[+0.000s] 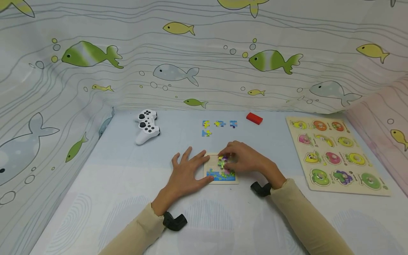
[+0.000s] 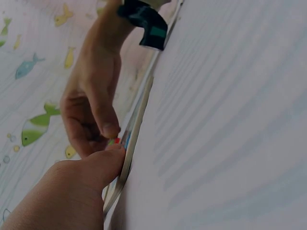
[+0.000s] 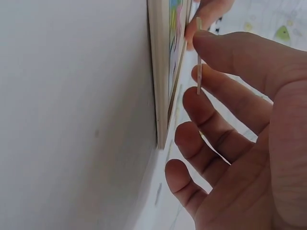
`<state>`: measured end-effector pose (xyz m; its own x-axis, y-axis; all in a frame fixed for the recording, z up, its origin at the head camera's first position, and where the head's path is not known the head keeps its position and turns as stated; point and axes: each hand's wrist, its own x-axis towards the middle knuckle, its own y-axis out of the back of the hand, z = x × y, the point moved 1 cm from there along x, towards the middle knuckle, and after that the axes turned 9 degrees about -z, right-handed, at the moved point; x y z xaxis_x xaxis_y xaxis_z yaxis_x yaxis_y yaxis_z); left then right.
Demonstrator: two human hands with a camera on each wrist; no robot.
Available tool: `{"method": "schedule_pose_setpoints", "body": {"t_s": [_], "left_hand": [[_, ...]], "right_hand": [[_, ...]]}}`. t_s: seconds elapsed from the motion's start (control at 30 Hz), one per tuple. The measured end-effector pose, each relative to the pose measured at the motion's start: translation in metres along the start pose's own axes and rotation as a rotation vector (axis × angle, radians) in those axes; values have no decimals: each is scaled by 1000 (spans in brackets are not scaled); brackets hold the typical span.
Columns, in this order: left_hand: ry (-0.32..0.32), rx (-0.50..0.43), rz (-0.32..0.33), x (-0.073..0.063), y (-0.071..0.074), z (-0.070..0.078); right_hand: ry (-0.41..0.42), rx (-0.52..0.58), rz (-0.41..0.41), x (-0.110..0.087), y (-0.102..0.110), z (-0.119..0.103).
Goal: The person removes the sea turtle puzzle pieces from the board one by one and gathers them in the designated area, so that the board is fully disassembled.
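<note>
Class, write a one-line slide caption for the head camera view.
Left hand steadies the puzzle tray while the right hand pinches a puzzle piece over it.

Puzzle tray [image 1: 207, 169] hemmed by both hands; loose pieces [image 1: 219, 124] beyond (reachable).

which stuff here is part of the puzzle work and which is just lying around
In use:
- puzzle tray, steadied by the left hand
- puzzle piece, pinched by the right hand over the tray
- four loose pieces behind the tray

Lying about:
- white game controller
- red block
- fruit peg board
</note>
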<state>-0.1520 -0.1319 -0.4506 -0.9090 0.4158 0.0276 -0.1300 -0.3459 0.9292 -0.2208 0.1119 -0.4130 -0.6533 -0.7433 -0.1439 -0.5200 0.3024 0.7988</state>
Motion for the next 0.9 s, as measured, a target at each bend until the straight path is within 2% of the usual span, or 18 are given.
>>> {"method": "schedule_pose_setpoints", "body": {"t_s": [0.43,0.9], "left_hand": [[7,4,-11,1,0,-1],[8,5,-20,0,0,0]], "right_hand": [[-68,48,43,2,16,20],[-79,24,10,28,27,36]]}}
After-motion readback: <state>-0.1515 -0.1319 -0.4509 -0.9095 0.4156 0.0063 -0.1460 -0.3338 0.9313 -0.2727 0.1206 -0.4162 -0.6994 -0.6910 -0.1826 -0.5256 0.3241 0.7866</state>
